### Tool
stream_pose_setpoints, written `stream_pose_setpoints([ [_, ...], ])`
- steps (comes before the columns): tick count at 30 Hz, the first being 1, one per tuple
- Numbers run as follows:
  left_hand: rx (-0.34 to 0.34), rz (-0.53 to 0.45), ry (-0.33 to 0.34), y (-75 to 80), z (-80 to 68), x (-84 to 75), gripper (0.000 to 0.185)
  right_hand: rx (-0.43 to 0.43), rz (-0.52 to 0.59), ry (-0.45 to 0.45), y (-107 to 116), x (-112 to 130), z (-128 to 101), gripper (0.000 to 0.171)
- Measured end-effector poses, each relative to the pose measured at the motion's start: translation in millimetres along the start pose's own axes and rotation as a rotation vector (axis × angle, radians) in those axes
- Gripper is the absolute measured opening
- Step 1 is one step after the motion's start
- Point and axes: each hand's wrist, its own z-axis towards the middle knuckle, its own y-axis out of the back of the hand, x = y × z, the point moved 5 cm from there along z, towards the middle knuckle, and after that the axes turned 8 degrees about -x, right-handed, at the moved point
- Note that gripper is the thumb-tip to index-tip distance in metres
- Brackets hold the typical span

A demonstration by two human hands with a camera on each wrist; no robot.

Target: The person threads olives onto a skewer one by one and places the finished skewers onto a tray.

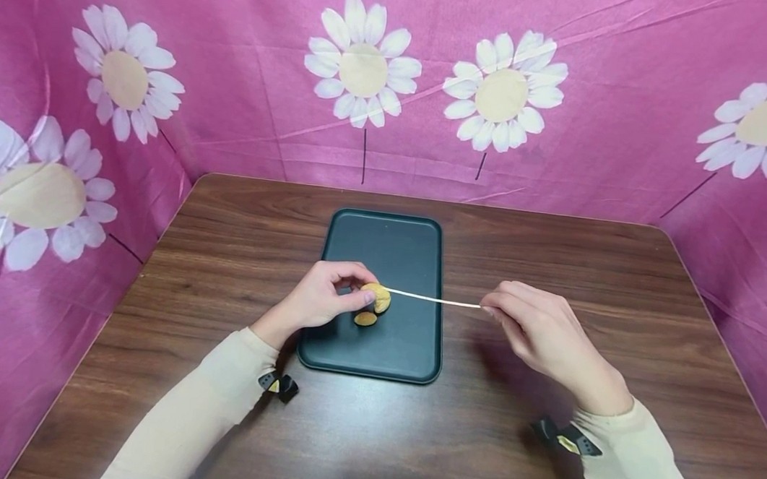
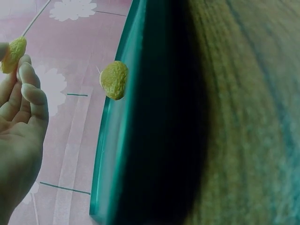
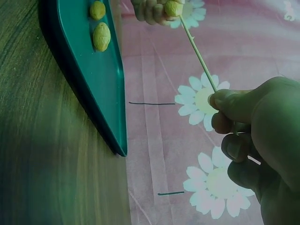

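Observation:
Between thumb and fingers, my left hand (image 1: pixel 325 298) pinches a wrinkled yellow oval piece (image 2: pixel 14 55) that looks like dried fruit. It sits at the far end of a thin pale skewer (image 1: pixel 439 300). My right hand (image 1: pixel 538 327) grips the skewer's other end, thumb against the fingers, to the right of the dark green tray (image 1: pixel 404 349). The skewer runs nearly level between both hands, above the tray. In the right wrist view, two more yellow pieces lie on the tray, a rounder one (image 3: pixel 97 10) and a longer one (image 3: pixel 101 36).
The tray lies lengthwise on a brown wood-grain table (image 1: pixel 228 217), its raised rim all round. Pink cloth (image 1: pixel 250 44) printed with white daisies hangs behind the table and along both sides. A black wrist strap (image 1: pixel 278 386) shows at each cream sleeve (image 1: pixel 199 403).

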Motion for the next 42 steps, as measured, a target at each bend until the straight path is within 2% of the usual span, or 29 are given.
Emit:
stream_pose_setpoints([
  [15,-0.005,0.003,0.011,0.7,-0.6,0.5,0.013,0.019,-0.008,-0.003,-4.0,-1.4,3.4,0.040],
  [27,-0.020,0.021,0.054,-0.1,-0.7,3.5,0.013,-0.044,0.009,0.053,-6.3,-0.5,6.8,0.039],
  [42,-0.028,0.020,0.081,-1.5,-0.6,3.5,0.014,-0.032,0.021,0.052,-10.3,-2.6,7.4,0.037],
])
